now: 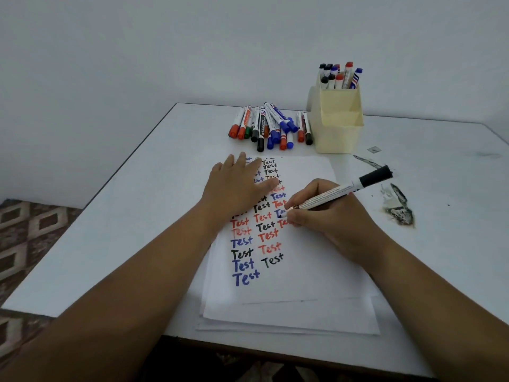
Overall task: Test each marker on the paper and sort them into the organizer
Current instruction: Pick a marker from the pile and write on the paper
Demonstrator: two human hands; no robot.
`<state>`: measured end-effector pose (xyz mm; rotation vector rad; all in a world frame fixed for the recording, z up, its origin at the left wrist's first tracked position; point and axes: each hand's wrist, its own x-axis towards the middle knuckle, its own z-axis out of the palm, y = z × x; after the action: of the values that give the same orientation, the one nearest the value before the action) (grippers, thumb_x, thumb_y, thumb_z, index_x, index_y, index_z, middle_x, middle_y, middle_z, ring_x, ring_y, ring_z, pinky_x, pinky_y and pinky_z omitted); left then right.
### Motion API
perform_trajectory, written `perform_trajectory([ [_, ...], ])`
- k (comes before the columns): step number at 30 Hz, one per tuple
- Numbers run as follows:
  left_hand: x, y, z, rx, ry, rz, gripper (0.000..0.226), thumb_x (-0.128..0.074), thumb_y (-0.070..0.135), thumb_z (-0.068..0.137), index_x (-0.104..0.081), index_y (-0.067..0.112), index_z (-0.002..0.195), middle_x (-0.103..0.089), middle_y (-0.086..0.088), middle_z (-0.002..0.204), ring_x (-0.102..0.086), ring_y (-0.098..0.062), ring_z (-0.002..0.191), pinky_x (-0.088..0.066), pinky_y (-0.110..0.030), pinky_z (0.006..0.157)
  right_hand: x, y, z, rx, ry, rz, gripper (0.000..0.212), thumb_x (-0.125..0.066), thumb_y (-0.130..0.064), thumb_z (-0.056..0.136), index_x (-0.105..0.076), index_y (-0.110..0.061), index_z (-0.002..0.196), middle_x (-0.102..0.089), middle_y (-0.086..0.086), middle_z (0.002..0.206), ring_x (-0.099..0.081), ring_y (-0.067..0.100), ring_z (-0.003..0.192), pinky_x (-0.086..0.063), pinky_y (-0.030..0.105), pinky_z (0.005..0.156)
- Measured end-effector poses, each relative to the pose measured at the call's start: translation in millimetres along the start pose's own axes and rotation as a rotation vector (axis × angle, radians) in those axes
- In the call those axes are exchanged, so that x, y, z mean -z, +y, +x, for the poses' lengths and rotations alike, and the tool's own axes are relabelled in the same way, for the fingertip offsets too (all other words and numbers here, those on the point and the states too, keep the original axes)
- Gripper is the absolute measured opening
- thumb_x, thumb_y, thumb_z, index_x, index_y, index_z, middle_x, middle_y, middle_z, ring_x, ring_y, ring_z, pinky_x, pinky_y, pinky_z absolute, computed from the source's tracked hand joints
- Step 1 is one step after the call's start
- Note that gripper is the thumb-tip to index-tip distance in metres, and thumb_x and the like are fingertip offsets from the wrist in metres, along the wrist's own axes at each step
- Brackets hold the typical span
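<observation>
Nearest the lower edge of the frame, two bare forearms reach up from the bottom corners over a white table (110,244). Between them lies a stack of white paper (303,288), its top sheet covered in columns of the word "Test" written in red, blue and black.

Toward the middle of the frame, the left hand (237,188) lies flat on the upper left part of the sheet, fingers straight and spread, its grip released and pressing on the paper. Just right of it, the right hand (325,216) has its grip clenched around a marker (338,193), whose tip touches the paper beside the third column of words. A black cap sits on the marker's raised back end, which points to the upper right.

Right of the hands, dark scuffed patches mar the tabletop.

Farther back, above the sheet, a loose heap of markers (271,128) with red, blue, black and green caps lies on the table. Just right of the heap stands a cream organizer (340,130), with more markers upright in its tall rear compartment.
</observation>
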<state>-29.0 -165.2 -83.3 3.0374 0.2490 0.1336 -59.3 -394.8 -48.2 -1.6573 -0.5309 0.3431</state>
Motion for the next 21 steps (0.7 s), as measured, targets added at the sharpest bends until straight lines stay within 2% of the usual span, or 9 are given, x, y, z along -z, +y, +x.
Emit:
perform_trajectory([
  [4,1.1,-0.5,-0.1,-0.007,0.004,0.006,0.091,-0.016,0.086,0.081,-0.027,0.033,0.155,-0.02,-0.006,0.165,-0.02,-0.029,0.151,-0.023,-0.054,0.119,-1.2,-1.0,-2.6,0.014,-0.02,-0.04,0.017,-0.085,-0.003,0.076,-0.071,-0.007,0.084,-0.077,0.01,0.091,-0.075,0.029,0.088,-0.061,0.049,0.084],
  [9,1.5,0.2,-0.2,-0.005,0.007,0.001,0.092,-0.017,0.087,0.081,-0.029,0.033,0.154,-0.022,-0.006,0.164,-0.023,-0.028,0.15,-0.024,-0.053,0.118,-0.9,0.0,-4.2,0.016,-0.006,-0.016,0.017,-0.085,-0.006,0.078,-0.068,-0.004,0.079,-0.074,0.016,0.079,-0.072,0.037,0.077,-0.06,0.047,0.075],
  [11,1.3,0.0,-0.3,-0.001,0.004,0.004,0.092,-0.017,0.087,0.08,-0.028,0.033,0.154,-0.022,-0.006,0.165,-0.022,-0.028,0.15,-0.024,-0.053,0.118,-1.6,0.8,-4.3,0.02,-0.001,-0.011,0.019,-0.085,-0.009,0.078,-0.066,-0.004,0.078,-0.073,0.015,0.075,-0.071,0.033,0.073,-0.06,0.043,0.071],
  [15,1.8,-0.3,-0.8,0.001,0.002,-0.002,0.094,-0.015,0.088,0.079,-0.028,0.033,0.155,-0.022,-0.005,0.165,-0.022,-0.027,0.15,-0.024,-0.053,0.118,-2.1,1.8,-4.3,0.03,-0.007,-0.073,0.02,-0.085,-0.016,0.079,-0.067,-0.013,0.072,-0.071,0.011,0.069,-0.068,0.027,0.066,-0.057,0.045,0.068],
  [17,1.8,-0.3,-0.6,0.002,0.0,-0.001,0.096,-0.014,0.088,0.078,-0.028,0.033,0.155,-0.023,-0.005,0.164,-0.023,-0.027,0.15,-0.025,-0.053,0.118,-2.3,2.6,-4.6,0.038,-0.013,-0.108,0.021,-0.085,-0.017,0.079,-0.067,-0.015,0.07,-0.07,0.009,0.066,-0.064,0.023,0.062,-0.052,0.04,0.063],
  [21,1.7,-0.3,-0.8,-0.003,0.002,-0.001,0.091,-0.017,0.087,0.082,-0.028,0.033,0.155,-0.022,-0.005,0.165,-0.022,-0.027,0.15,-0.024,-0.053,0.118,-4.3,5.7,-4.2,0.048,-0.002,-0.159,0.023,-0.084,-0.015,0.08,-0.064,-0.011,0.07,-0.067,0.011,0.064,-0.056,0.019,0.058,-0.044,0.033,0.056],
])
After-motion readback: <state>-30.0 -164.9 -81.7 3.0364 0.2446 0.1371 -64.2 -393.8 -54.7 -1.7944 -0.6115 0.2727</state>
